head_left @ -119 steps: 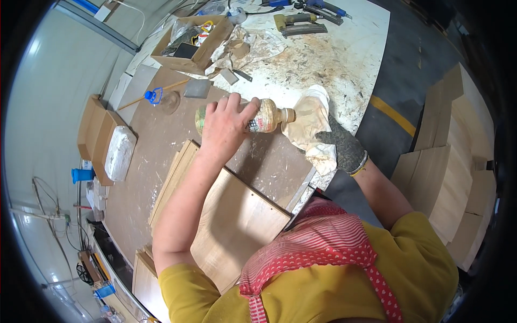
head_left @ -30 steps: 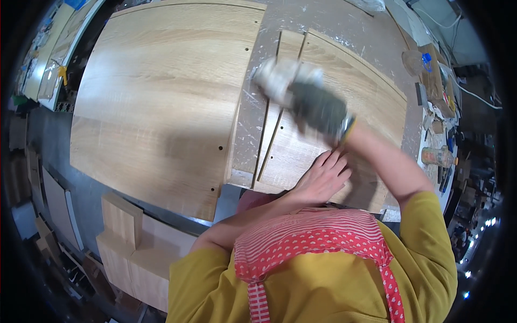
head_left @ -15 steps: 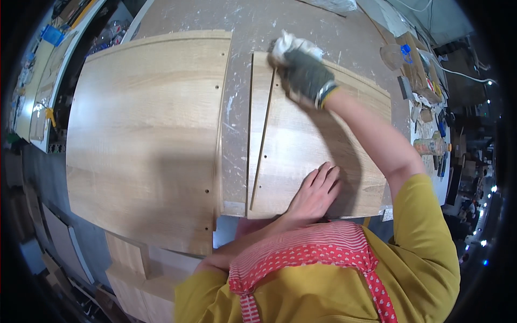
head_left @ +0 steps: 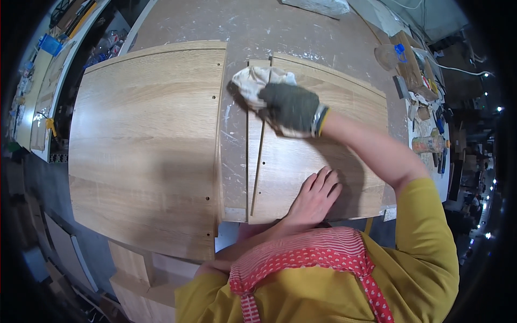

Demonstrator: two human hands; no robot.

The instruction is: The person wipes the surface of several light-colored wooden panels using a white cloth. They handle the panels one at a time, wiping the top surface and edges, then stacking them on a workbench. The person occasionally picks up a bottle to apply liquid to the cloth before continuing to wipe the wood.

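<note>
My right hand (head_left: 293, 109), in a dark work glove, is closed on a crumpled white rag (head_left: 257, 82). It presses the rag onto the far left part of a light wood-grain board (head_left: 299, 153), across a narrow strip (head_left: 255, 137) along that board's left edge. Bare and flat, my left hand (head_left: 315, 198) rests on the board's near edge with its fingers stretched out. Small dark holes run down the board beside the strip. A larger wood-grain board (head_left: 140, 134) lies to the left, with holes along its right edge.
Both boards lie on a scuffed brown worktable (head_left: 234, 151). At the right are an open cardboard box (head_left: 412, 62), a plastic bottle (head_left: 429, 144) and hand tools. A shelf with a blue container (head_left: 50, 45) stands far left. More wooden pieces (head_left: 132, 264) sit below the left board.
My right hand has brought the rag nearer to me and leftward, from the board's far edge onto the strip. My left hand stays in place.
</note>
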